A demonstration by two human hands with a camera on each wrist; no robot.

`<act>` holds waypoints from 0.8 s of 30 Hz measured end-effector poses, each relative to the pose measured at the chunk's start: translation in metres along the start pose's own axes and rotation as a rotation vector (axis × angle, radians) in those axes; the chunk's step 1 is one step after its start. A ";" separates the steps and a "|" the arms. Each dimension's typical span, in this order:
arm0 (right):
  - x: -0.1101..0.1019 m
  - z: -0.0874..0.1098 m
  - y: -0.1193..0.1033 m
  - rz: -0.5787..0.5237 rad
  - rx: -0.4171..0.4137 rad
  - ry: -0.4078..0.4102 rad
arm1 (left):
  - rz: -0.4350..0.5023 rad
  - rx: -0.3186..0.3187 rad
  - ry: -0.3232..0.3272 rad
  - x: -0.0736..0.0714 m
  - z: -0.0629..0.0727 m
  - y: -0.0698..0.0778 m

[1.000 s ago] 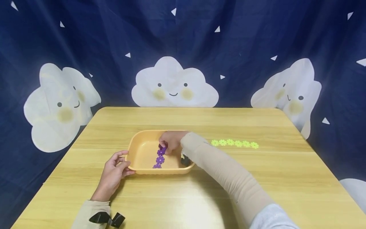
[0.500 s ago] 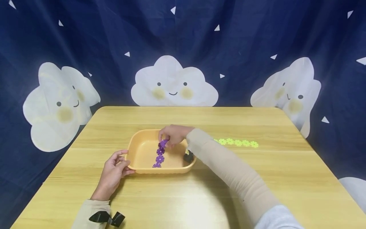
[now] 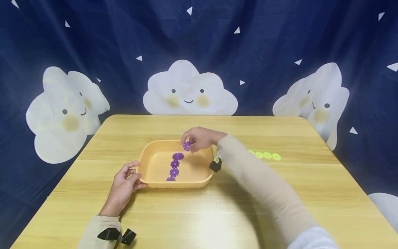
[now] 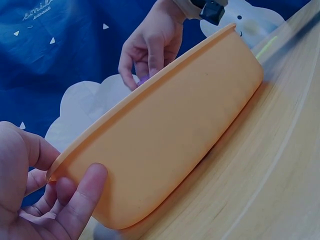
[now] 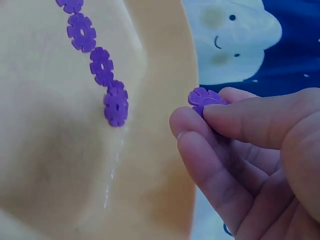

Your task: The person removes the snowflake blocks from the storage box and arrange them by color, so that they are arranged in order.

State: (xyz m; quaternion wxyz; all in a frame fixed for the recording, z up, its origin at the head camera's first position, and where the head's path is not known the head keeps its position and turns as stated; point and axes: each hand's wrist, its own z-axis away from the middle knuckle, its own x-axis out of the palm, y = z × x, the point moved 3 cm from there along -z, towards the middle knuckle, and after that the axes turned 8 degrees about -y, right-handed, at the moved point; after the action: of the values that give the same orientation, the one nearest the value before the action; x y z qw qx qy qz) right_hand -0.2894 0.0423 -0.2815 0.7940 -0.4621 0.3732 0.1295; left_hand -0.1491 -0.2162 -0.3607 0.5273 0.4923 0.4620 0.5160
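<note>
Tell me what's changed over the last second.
The right hand has moved off the row of purple flowers, farther away and slightly rightward, to the far rim of the tray, pinching one purple flower. The left hand still grips the tray's left end; tray and yellow flowers stay put.

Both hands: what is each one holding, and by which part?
Right hand: a purple flower-shaped disc, pinched at its edge. Left hand: the orange tray, held by its left rim.

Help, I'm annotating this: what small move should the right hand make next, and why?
Probably lift the pinched purple flower over the far tray wall: the right hand holds it apart from the purple row, and yellow-green flowers lie outside on the table.
</note>
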 end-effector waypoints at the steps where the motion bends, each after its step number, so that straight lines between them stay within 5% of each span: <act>1: -0.001 0.004 0.001 -0.013 0.001 0.011 | 0.001 0.000 -0.001 0.000 0.000 0.000; 7: -0.005 0.024 0.013 -0.135 -0.005 0.056 | 0.002 0.003 -0.004 -0.001 0.000 0.000; 24: -0.009 0.082 0.056 -0.207 -0.020 0.227 | 0.007 0.002 0.000 0.000 0.000 0.000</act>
State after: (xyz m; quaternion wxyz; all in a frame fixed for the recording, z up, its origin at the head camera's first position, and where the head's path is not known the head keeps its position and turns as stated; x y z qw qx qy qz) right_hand -0.2876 0.1420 -0.2867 0.7512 -0.5177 0.4096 -0.0022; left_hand -0.1491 -0.2159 -0.3610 0.5252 0.4944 0.4607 0.5172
